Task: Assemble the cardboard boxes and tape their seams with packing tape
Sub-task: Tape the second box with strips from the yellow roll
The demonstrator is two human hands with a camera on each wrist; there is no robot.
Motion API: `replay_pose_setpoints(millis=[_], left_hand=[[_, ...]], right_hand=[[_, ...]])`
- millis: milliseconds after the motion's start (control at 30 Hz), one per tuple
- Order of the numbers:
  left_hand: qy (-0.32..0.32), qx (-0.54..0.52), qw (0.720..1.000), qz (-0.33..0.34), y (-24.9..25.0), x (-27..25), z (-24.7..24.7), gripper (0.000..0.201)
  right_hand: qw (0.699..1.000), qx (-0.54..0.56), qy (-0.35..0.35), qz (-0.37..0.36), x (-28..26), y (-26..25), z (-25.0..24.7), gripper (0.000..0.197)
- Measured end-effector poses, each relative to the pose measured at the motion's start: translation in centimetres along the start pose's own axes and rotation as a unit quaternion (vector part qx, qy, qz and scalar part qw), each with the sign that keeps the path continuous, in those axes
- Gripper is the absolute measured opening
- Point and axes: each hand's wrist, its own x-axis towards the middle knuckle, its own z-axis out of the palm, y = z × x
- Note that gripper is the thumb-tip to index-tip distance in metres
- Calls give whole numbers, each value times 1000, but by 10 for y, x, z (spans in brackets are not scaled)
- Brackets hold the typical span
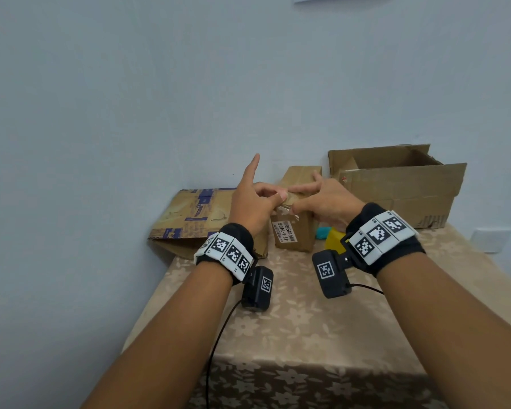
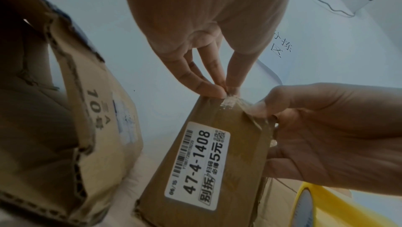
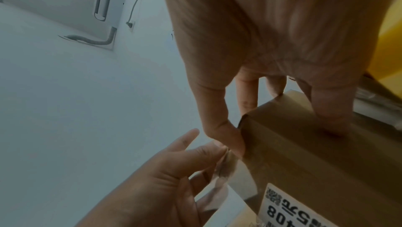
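A small brown box (image 1: 292, 231) with a white label "47-4-1408" stands on end in the middle of the table. My right hand (image 1: 298, 198) grips its upper end, thumb on the near edge and fingers across the top (image 3: 332, 124). My left hand (image 1: 278, 196) pinches a crumpled strip of clear tape (image 3: 226, 167) at the box's top corner (image 2: 230, 101), its index finger pointing straight up. A yellow roll of packing tape (image 1: 334, 240) lies on the table behind my right wrist, partly hidden.
A flattened box with blue print (image 1: 195, 216) leans against the wall at the left. A large open cardboard box (image 1: 396, 184) stands at the back right. A teal object (image 1: 323, 232) lies by the tape roll. The flowered tablecloth (image 1: 292, 320) runs toward me.
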Motion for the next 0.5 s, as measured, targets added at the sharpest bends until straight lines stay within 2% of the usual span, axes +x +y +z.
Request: replay_pose_setpoints(millis=[133, 233, 300, 400, 500], left_hand=[[3, 6, 1000, -11, 2, 1, -1, 116], [20, 42, 999, 11, 2, 3, -2, 111], [39, 65, 996, 36, 3, 4, -3, 98], [53, 35, 996, 55, 14, 7, -4, 59], [7, 8, 999, 41, 29, 7, -10, 37]], right_hand=[[1000, -14, 4, -2, -1, 1, -1, 52], [1000, -24, 9, -2, -1, 1, -1, 53], [1000, -25, 11, -1, -1, 1, -1, 52], [1000, -18, 6, -2, 1, 1, 1, 49], [1000, -22, 9, -3, 2, 2, 0, 53]])
